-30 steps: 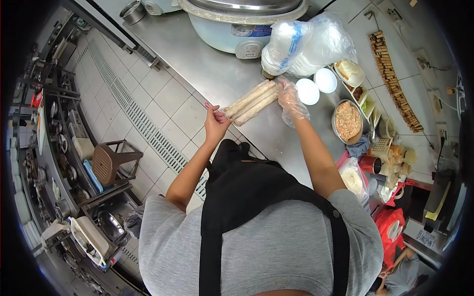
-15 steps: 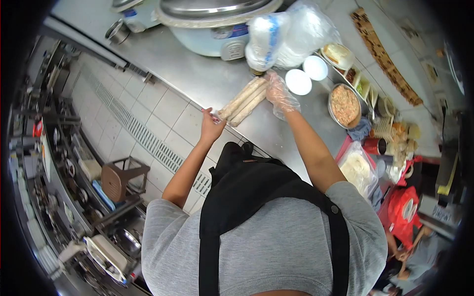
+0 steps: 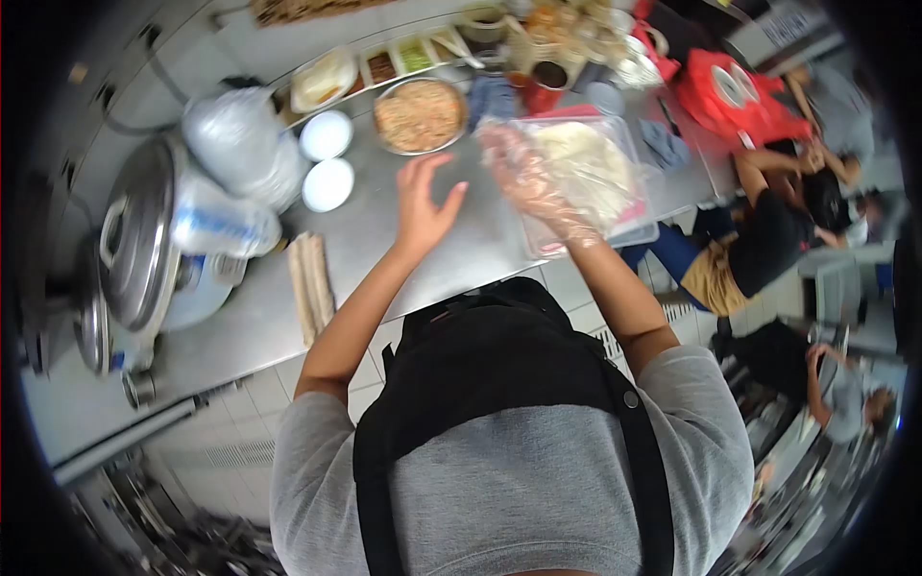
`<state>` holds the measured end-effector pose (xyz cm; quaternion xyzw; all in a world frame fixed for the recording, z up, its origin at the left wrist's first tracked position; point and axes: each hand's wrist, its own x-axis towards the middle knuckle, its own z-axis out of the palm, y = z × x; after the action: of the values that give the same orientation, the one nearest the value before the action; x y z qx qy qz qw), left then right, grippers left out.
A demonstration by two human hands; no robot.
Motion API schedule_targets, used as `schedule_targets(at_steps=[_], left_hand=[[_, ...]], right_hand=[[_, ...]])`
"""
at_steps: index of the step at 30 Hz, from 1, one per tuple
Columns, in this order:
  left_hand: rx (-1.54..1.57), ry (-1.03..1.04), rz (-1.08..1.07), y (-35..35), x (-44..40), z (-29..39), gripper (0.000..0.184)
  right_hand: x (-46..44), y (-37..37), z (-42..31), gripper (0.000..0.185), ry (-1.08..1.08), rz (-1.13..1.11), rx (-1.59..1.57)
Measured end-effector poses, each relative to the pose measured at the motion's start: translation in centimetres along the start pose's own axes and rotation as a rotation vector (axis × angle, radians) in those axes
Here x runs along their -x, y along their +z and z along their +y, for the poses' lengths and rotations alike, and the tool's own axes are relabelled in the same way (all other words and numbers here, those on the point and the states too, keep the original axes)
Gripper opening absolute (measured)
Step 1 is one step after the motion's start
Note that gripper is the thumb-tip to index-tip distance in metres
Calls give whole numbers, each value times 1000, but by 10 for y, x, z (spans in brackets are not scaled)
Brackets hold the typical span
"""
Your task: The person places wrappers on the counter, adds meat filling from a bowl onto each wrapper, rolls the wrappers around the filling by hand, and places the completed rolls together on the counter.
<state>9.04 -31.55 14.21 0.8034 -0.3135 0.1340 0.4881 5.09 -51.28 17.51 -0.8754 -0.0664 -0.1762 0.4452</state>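
Observation:
My left hand is bare and hovers over the steel counter, thumb and fingers apart, nothing in it. Just beyond it stands a metal bowl of pinkish mixed filling. In a clear plastic glove, my right hand is at the left edge of a tray with pale dough under clear plastic. Motion blur and the glove hide whether its fingers hold anything. Long pale rolls lie side by side on the counter, left of my left forearm.
Two white round containers sit near plastic bags. At the left is a large lidded cooker. Small condiment trays line the back, with a red container and a red bag farther right. Other people are at the right.
The view has swung right. Both hands have left the rolls, which now lie on the counter. My left hand has opened near the bowl, and my right hand has moved to the dough tray.

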Motion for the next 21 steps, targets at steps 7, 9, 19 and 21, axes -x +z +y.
schedule_targets(at_steps=[7, 9, 19, 21], left_hand=[[423, 389, -407, 163, -58, 108, 21], [477, 436, -491, 203, -70, 127, 20], [-442, 312, -845, 325, -75, 72, 37], [-511, 245, -986, 318, -79, 76, 61]], right_hand=[[99, -177, 36, 40, 210, 617, -4], [130, -195, 52, 40, 299, 723, -51], [226, -181, 52, 36, 605, 712, -204], [244, -176, 57, 38, 585, 709, -192]])
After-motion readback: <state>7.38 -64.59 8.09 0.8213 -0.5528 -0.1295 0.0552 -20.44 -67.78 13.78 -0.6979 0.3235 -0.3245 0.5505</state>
